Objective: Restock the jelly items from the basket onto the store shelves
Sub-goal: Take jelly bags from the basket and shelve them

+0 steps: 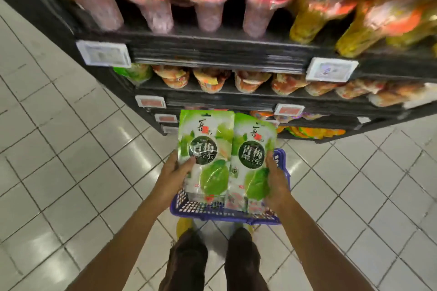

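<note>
A: What are the hands doing at this moment?

B: The left hand (173,170) is gripping a glossy green-and-white plastic jelly pouch (205,146) by its lower left edge, with the thumb lying across the printed front. The right hand (275,179) is curling round the right edge of a second green-and-white pouch (254,156) in the same way.

A: Why side by side like that?

B: The two are touching along their inner edges, upright, with their fronts facing the person. I'd say the labels are being kept readable and the pair is being carried as one. Gripping the outer edges is also leaving the fronts uncrushed.

A: And the basket?

B: The blue plastic mesh basket (212,215) is sitting on the pale tiled floor (71,149), directly under the pouches and just ahead of the person's feet. The pouches are hiding most of its inside, so I cannot tell what else is lying in it.

A: Where are they heading?

B: Likely onto the black metal shelves (212,52) ahead. A green packet (134,72) is showing at the left end of the second shelf, just below a white price tag (104,53). That spot is looking like the match, though blur is making it uncertain.

A: Any risk?

B: The film is looking slick, so an edge grip could be slipping during the lift.
</note>
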`<state>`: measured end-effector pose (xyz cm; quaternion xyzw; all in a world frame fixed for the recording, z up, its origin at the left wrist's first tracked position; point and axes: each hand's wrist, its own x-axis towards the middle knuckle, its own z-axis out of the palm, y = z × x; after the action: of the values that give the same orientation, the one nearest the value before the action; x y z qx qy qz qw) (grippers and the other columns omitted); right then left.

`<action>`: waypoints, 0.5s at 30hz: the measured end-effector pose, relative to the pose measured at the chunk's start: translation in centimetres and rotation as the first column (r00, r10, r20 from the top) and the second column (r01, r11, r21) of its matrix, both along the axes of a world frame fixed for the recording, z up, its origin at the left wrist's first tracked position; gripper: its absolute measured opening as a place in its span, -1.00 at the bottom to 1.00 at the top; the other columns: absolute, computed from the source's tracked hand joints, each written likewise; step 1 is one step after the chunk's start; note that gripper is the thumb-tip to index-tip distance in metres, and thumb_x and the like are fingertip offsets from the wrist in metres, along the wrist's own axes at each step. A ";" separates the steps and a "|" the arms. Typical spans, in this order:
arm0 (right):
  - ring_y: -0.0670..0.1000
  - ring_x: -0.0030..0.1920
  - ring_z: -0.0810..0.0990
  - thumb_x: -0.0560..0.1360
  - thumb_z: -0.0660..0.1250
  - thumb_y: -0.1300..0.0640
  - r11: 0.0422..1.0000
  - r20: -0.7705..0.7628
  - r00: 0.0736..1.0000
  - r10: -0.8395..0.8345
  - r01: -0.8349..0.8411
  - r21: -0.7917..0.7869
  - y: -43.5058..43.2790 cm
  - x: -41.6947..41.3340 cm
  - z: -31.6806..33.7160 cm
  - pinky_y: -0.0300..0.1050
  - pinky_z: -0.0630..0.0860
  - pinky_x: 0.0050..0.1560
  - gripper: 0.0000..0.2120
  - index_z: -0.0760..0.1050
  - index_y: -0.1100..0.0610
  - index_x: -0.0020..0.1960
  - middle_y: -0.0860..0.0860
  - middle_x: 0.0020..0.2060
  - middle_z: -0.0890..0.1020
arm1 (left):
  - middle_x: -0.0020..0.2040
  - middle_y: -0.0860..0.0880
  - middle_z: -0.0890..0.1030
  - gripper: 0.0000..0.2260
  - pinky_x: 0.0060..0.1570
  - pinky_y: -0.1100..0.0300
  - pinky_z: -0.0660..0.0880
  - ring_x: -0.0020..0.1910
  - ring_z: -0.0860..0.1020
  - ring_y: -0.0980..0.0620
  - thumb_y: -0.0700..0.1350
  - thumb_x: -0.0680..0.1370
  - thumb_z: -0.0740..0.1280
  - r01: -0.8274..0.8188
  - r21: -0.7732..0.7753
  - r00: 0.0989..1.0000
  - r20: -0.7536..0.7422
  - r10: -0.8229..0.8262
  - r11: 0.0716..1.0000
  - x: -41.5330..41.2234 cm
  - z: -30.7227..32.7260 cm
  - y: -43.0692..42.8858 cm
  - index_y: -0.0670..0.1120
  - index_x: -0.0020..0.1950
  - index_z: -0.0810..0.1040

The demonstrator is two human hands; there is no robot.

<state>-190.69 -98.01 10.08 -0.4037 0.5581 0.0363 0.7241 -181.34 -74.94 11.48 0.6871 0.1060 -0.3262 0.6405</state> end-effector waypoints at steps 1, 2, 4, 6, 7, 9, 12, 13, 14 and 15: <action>0.04 -0.32 0.69 0.59 0.22 -0.16 0.999 0.036 0.999 0.007 -0.006 -0.040 -0.4 0.5 2.7 -0.10 0.59 -0.39 -0.64 0.67 0.06 -0.04 0.03 -0.24 0.71 | -0.11 0.08 0.72 -0.92 -0.27 0.31 0.57 -0.16 0.68 0.12 -0.11 0.58 0.35 0.022 -0.011 0.999 0.040 -0.022 1.000 0.6 2.9 -0.3 0.01 0.06 0.55; 0.02 -0.23 0.71 0.59 0.21 -0.15 0.997 0.068 0.997 0.031 -0.026 -0.070 -0.6 1.2 6.2 -0.06 0.63 -0.31 -0.65 0.70 0.02 -0.05 0.03 -0.18 0.74 | -0.09 0.08 0.72 -0.92 -0.22 0.28 0.58 -0.12 0.68 0.10 -0.10 0.56 0.37 0.049 -0.020 0.996 0.080 -0.048 0.999 1.4 6.2 -0.5 0.03 0.04 0.55; 0.12 0.07 0.67 0.58 0.25 -0.13 0.980 0.087 0.987 0.132 -0.117 -0.161 -0.9 2.4 12.5 0.14 0.62 0.05 -0.64 0.63 0.09 0.18 0.15 0.09 0.68 | -0.02 0.07 0.72 -0.83 -0.12 0.24 0.60 -0.04 0.69 0.06 -0.13 0.52 0.42 0.095 -0.069 0.987 0.140 -0.085 0.993 2.7 12.0 -0.7 0.03 0.08 0.56; 0.19 0.04 0.65 0.50 0.42 0.06 0.953 0.131 0.975 0.178 -0.137 -0.271 -1.4 3.0 17.5 0.17 0.58 0.13 -0.70 0.57 0.19 0.17 0.20 0.06 0.65 | -0.01 0.05 0.72 -0.75 -0.15 0.27 0.59 -0.03 0.69 0.06 -0.22 0.49 0.44 0.110 -0.113 0.977 0.193 -0.087 0.987 3.8 17.1 -0.8 -0.01 0.13 0.55; 0.15 -0.07 0.66 0.42 0.49 0.17 0.945 0.170 0.967 0.189 -0.132 -0.299 -1.5 3.2 19.9 0.12 0.60 0.03 -0.76 0.59 0.18 0.07 0.18 -0.03 0.67 | -0.03 0.06 0.73 -0.73 -0.19 0.29 0.59 -0.07 0.70 0.08 -0.26 0.48 0.43 0.110 -0.124 0.973 0.216 -0.081 0.986 4.3 19.5 -0.8 -0.04 0.14 0.55; 0.06 -0.29 0.65 0.27 0.55 0.26 0.931 0.233 0.948 0.218 -0.130 -0.342 -1.4 3.4 25.0 -0.03 0.57 -0.22 -0.72 0.60 0.19 -0.05 0.12 -0.22 0.67 | -0.09 0.08 0.73 -0.73 -0.31 0.34 0.57 -0.16 0.70 0.14 -0.28 0.48 0.44 0.113 -0.138 0.959 0.276 -0.071 0.984 5.1 24.2 -0.6 -0.05 0.12 0.54; -0.03 -0.37 0.66 0.19 0.54 0.24 0.922 0.382 0.893 0.236 -0.082 -0.379 -1.3 3.4 31.7 -0.15 0.55 -0.41 -0.63 0.59 0.17 -0.02 0.01 -0.32 0.70 | -0.02 -0.01 0.73 -0.68 -0.21 0.23 0.61 -0.08 0.70 0.05 -0.13 0.39 0.52 0.120 -0.164 0.934 0.352 -0.055 0.979 6.2 31.0 -0.3 -0.03 0.11 0.58; -0.02 -0.33 0.68 0.17 0.56 0.22 0.912 0.417 0.876 0.243 -0.059 -0.406 -1.5 3.5 33.6 -0.15 0.57 -0.39 -0.57 0.60 0.18 0.03 0.02 -0.27 0.71 | 0.00 -0.02 0.73 -0.64 -0.15 0.17 0.61 -0.05 0.70 0.01 -0.08 0.36 0.53 0.125 -0.168 0.925 0.376 -0.054 0.978 6.4 33.2 -0.3 -0.04 0.12 0.59; 0.00 -0.28 0.70 0.14 0.59 0.17 0.901 0.448 0.858 0.253 -0.041 -0.431 -1.6 3.5 35.5 -0.13 0.58 -0.36 -0.49 0.60 0.19 0.07 0.03 -0.22 0.73 | 0.00 -0.01 0.73 -0.63 -0.14 0.17 0.61 -0.03 0.70 0.00 -0.06 0.35 0.53 0.130 -0.174 0.911 0.409 -0.049 0.976 6.7 35.2 -0.2 -0.03 0.12 0.60; 0.02 -0.23 0.71 0.09 0.62 0.11 0.891 0.474 0.839 0.265 -0.026 -0.453 -1.7 3.5 37.1 -0.12 0.59 -0.33 -0.41 0.60 0.20 0.09 0.05 -0.18 0.73 | -0.02 0.01 0.73 -0.65 -0.15 0.20 0.61 -0.04 0.70 0.01 -0.07 0.35 0.53 0.131 -0.178 0.895 0.445 -0.039 0.975 7.0 37.0 -0.2 -0.03 0.11 0.61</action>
<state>-187.23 -99.70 47.21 -0.5894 0.3003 -0.1422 0.7363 -174.37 -75.13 48.46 0.6778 -0.1051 -0.1999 0.6997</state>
